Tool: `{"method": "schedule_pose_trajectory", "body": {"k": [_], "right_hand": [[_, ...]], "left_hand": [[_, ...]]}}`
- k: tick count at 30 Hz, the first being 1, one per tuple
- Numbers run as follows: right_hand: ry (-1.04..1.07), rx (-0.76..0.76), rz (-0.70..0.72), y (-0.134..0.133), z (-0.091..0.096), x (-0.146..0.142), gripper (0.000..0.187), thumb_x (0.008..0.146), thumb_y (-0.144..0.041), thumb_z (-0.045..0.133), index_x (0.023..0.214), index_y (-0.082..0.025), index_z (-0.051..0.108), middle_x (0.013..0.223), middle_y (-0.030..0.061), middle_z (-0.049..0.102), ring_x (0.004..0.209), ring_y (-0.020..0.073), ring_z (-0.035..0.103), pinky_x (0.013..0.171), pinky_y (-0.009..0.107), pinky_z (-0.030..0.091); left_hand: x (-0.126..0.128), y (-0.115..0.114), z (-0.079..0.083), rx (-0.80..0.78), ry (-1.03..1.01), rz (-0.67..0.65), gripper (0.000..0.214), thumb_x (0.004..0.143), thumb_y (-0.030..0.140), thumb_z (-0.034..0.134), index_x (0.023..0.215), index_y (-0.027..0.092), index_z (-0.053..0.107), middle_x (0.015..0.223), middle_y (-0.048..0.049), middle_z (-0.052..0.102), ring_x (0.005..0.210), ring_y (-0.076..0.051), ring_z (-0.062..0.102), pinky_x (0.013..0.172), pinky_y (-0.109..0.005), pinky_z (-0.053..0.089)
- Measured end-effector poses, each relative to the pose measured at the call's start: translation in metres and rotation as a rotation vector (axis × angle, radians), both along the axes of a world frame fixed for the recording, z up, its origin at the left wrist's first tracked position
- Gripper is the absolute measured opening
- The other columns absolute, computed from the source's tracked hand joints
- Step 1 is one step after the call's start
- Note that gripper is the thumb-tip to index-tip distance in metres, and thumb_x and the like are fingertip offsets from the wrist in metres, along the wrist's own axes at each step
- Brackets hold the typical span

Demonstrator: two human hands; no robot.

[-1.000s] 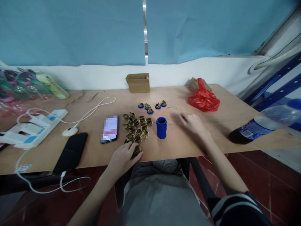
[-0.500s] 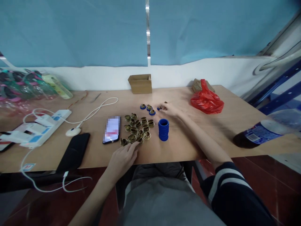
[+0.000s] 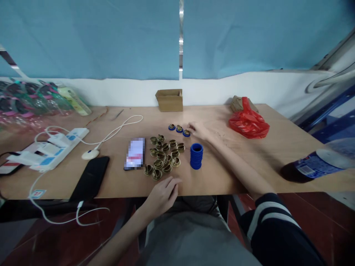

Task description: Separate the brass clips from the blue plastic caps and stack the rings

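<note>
My right hand reaches to the far middle of the table with its fingers pinched at a brass-coloured piece set in a blue ring. Two similar blue-ringed pieces sit just left of it. Nearer me stands a stack of blue rings. Left of the stack lies a cluster of several round brass-coloured pieces with raised tabs. My left hand hovers at the table's front edge, fingers stretched rightward with blurred tips, below the cluster, and nothing shows in it.
A phone with a lit screen, a dark phone and a white power strip with cables lie leftward. Several clear bottles stand far left. A small cardboard box, red plastic bag and cola bottle are also present.
My left hand has drawn back from the brass-coloured cluster and shifted right, uncovering a front piece. My right hand stays by the blue-ringed pieces. The whole view has shifted slightly.
</note>
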State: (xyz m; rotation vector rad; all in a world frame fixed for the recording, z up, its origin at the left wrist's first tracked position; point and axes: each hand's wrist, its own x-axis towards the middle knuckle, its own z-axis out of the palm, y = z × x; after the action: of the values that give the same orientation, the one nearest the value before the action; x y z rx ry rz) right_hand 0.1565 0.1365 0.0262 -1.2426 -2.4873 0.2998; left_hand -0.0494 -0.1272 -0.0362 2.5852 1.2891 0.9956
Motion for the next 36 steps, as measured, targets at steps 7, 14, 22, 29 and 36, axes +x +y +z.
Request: {"method": "schedule_pose_trajectory", "body": {"k": [7,14,22,29,36], "right_hand": [[-0.217,0.361,-0.224,-0.085,0.054,0.050,0.022,0.103,-0.022,0.043,0.107,-0.016,0.064,0.105,0.0132,0.071,0.080,0.0233,0.062,0.060,0.031,0.029],[0.060,0.518,-0.118,-0.212,0.051,0.060,0.020,0.102,-0.022,0.046,0.095,-0.021,0.065,0.080,0.0087,0.067,0.069,0.0215,0.059,0.062,0.033,0.043],[0.179,0.506,0.124,-0.266,-0.025,0.027,0.021,0.095,-0.008,0.049,0.106,-0.019,0.063,0.085,0.0081,0.072,0.070,0.0209,0.066,0.061,0.035,0.052],[0.273,0.546,0.086,-0.265,-0.047,0.019,0.021,0.094,-0.006,0.056,0.112,-0.017,0.061,0.088,0.0093,0.074,0.073,0.0212,0.068,0.066,0.035,0.057],[0.349,0.491,0.145,-0.274,-0.050,0.009,0.024,0.096,-0.009,0.052,0.115,-0.019,0.061,0.089,0.0090,0.072,0.076,0.0215,0.068,0.069,0.035,0.058]], "left_hand": [[-0.001,-0.001,0.003,-0.011,-0.066,-0.044,0.026,0.095,0.005,0.046,0.114,0.020,0.056,0.091,-0.0030,0.071,0.082,-0.017,0.072,0.078,-0.029,0.059],[0.001,-0.007,0.011,-0.077,-0.098,-0.097,0.022,0.095,0.006,0.046,0.107,0.020,0.058,0.088,-0.0021,0.070,0.080,-0.015,0.071,0.073,-0.025,0.056],[0.010,-0.015,0.005,-0.447,-0.428,-0.053,0.013,0.094,0.017,0.051,0.106,0.020,0.055,0.077,0.0029,0.060,0.064,-0.011,0.060,0.060,-0.021,0.048],[0.016,-0.014,0.020,-0.964,-0.893,0.019,0.048,0.101,0.057,0.047,0.121,0.015,0.058,0.085,-0.0058,0.072,0.076,-0.018,0.071,0.078,-0.034,0.059],[0.029,-0.022,0.013,-1.332,-1.186,-0.058,0.058,0.081,0.059,0.077,0.114,0.013,0.067,0.106,-0.0131,0.074,0.094,-0.024,0.075,0.094,-0.043,0.060]]}}
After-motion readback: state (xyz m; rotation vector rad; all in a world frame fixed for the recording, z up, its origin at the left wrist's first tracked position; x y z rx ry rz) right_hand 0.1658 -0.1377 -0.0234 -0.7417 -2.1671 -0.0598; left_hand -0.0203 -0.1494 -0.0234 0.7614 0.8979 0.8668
